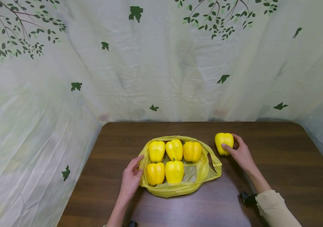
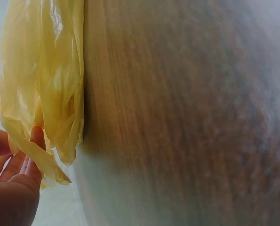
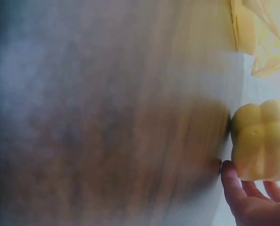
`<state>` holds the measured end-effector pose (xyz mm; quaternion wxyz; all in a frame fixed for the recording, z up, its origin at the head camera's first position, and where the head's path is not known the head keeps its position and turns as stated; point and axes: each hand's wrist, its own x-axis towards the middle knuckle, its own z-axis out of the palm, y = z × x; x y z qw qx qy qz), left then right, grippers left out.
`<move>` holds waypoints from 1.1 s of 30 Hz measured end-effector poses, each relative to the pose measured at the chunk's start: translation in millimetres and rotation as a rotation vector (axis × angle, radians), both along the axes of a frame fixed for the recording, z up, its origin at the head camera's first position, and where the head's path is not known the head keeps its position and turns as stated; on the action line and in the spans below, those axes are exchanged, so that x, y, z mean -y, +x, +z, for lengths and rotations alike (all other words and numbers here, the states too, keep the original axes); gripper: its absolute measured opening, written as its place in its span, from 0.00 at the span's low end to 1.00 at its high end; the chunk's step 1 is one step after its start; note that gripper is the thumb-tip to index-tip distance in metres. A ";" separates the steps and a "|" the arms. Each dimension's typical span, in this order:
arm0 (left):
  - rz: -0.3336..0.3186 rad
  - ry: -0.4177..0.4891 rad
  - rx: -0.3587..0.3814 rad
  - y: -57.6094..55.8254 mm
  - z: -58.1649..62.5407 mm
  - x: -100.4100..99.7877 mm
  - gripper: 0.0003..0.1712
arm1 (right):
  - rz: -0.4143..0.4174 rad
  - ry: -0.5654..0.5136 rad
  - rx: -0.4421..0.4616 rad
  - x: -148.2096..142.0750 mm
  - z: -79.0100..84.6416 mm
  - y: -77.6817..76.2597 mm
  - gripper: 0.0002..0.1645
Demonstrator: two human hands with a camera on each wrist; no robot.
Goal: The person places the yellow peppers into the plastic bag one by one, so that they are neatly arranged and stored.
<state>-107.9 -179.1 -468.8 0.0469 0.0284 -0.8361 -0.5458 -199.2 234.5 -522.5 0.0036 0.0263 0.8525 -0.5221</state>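
A yellow plastic bag [image 1: 170,191] lies spread on the table with its mouth open upward. Several yellow bell peppers [image 1: 174,171] stand inside it in two rows, and a greyish patch of the bag's bottom shows at the front right. At the bag's left edge, my left hand [image 1: 131,176] holds the plastic, a loose strip of it [image 2: 41,157] lying among the fingers in the left wrist view. Right of the bag, my right hand [image 1: 242,153] grips another yellow bell pepper [image 1: 222,140], thumb on the near side and fingers at its right.
The brown wooden table [image 1: 286,164] extends on both sides of the bag. A pale curtain [image 1: 161,69] with leaf prints hangs behind its far edge. A loop handle [image 1: 216,164] of the bag sticks out to the right, toward the held pepper.
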 end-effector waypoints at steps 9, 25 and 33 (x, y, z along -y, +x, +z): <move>0.004 0.002 0.001 -3.5 -7.7 2.3 0.28 | -0.011 -0.003 -0.033 1.8 3.2 7.1 0.48; -0.001 0.042 -0.056 -14.9 -45.7 16.1 0.29 | -0.107 -0.043 -0.086 9.6 21.6 26.4 0.46; 0.002 0.056 -0.053 -15.6 -46.3 16.1 0.29 | -0.100 -0.103 -0.122 17.1 30.7 34.3 0.44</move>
